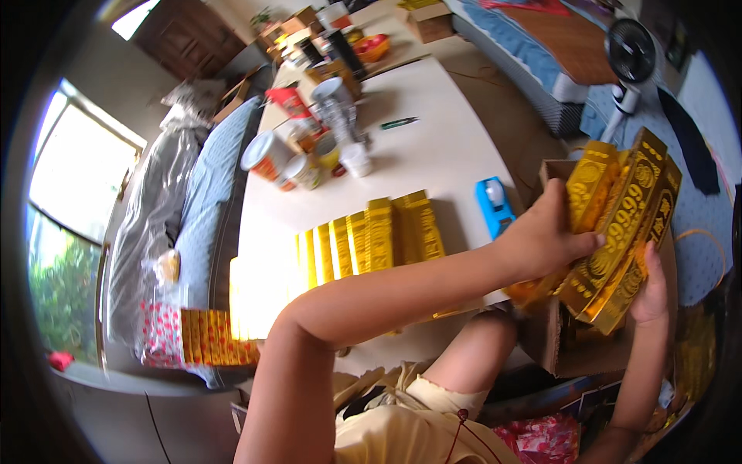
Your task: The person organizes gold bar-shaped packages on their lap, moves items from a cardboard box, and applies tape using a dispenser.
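Both my hands are at the right, above an open cardboard box (548, 342). My left hand (539, 232) reaches across and grips several long gold foil-printed boxes (623, 220) from the near-left side. My right hand (649, 290) supports the same bundle from its right side, fingers against the outer box. The boxes are tilted, and lie side by side with embossed digits and characters on them. On the white table, a row of similar gold boxes (379, 235) stands behind my left forearm, its left end washed out by glare. A blue tape dispenser (493, 203) sits near my left hand.
Paper cups (301, 171), a large paper tub (266, 153) and a green-handled cutter (399, 123) are on the table. A white fan (630, 52) stands at the upper right. Red-patterned gold packets (214, 336) lie at the lower left, beside a blue-covered bench (211, 174).
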Motion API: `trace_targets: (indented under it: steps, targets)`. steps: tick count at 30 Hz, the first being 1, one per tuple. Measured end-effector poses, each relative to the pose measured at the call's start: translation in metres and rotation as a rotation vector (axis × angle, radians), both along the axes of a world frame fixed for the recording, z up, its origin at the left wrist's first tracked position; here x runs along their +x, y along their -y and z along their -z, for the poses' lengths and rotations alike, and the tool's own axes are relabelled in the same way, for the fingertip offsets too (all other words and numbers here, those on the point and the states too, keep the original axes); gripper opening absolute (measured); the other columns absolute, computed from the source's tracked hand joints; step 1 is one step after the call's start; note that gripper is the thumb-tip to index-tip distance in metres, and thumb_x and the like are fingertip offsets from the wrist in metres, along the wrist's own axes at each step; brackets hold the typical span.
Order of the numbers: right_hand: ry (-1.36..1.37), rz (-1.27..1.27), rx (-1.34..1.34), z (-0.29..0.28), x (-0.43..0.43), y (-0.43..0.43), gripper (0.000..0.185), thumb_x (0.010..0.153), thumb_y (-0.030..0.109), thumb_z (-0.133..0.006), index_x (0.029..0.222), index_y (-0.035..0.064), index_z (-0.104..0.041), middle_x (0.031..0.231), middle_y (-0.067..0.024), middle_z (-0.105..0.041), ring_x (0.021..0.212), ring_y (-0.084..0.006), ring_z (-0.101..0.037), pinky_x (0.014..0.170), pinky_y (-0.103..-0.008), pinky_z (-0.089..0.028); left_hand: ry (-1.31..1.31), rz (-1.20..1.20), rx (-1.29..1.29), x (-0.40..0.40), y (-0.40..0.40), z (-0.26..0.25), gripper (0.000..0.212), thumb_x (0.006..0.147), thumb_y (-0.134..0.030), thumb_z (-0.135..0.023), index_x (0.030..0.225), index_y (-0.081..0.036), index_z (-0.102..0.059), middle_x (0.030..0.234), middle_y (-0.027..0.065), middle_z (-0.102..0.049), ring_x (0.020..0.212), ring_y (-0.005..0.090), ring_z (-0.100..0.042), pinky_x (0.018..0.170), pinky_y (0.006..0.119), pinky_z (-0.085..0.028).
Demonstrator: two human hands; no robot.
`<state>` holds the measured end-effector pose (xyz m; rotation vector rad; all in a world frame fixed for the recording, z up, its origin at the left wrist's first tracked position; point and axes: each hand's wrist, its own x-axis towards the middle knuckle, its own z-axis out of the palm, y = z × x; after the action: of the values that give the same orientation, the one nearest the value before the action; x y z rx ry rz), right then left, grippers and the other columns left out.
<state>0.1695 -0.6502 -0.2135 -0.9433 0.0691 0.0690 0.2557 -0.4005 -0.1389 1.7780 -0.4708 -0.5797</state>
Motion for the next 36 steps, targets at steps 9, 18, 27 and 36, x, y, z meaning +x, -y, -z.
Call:
trace_targets:
  steps: [9, 18, 27, 36]
  targets:
    - [-0.168, -0.697, 0.085, -0.066, 0.037, -0.293, 0.041, 0.095, 0.031, -0.064, 0.127, 0.0061, -0.057, 0.122, -0.0045, -0.065, 0.11, -0.0151, -0.062, 0.094, -0.0325, -0.051, -0.07, -0.614, 0.157, -0.09, -0.302, -0.034, 0.087, 0.089, -0.036, -0.072, 0.155, -0.008, -0.023, 0.131, 0.0141, -0.055, 0.116, 0.016, -0.056, 0.097, 0.034, -0.045]
    - [-0.213, -0.676, -0.327, -0.031, 0.054, -0.434, 0.077, 0.092, 0.032, -0.068, 0.149, -0.0004, -0.027, 0.144, -0.0165, -0.043, 0.129, -0.025, -0.047, 0.106, -0.0398, -0.042, -0.383, -0.729, 0.095, -0.132, -0.477, 0.024, 0.087, 0.092, -0.051, -0.064, 0.157, -0.012, -0.02, 0.141, 0.0119, -0.049, 0.13, 0.0216, -0.046, 0.101, 0.043, -0.042]
    - [0.03, -0.36, -0.674, -0.024, 0.024, -0.14, 0.044, 0.099, 0.03, -0.058, 0.134, 0.0031, -0.053, 0.124, -0.0091, -0.064, 0.106, -0.0151, -0.062, 0.092, -0.0305, -0.05, 0.361, -0.929, 0.212, -0.115, -0.493, 0.027, 0.04, 0.099, -0.017, -0.056, 0.136, -0.004, -0.049, 0.136, 0.0125, -0.053, 0.119, 0.0214, -0.055, 0.099, 0.032, -0.045]
    - [-0.765, -0.169, -1.55, 0.131, -0.045, 0.126, 0.086, 0.079, 0.033, -0.078, 0.145, 0.0008, -0.034, 0.141, -0.0217, -0.046, 0.123, -0.0325, -0.052, 0.1, -0.0397, -0.046, 0.388, -0.29, -0.124, -0.151, -0.214, 0.001, 0.02, 0.094, -0.012, -0.057, 0.108, 0.002, -0.06, 0.111, 0.0164, -0.059, 0.101, 0.0261, -0.064, 0.089, 0.039, -0.05]
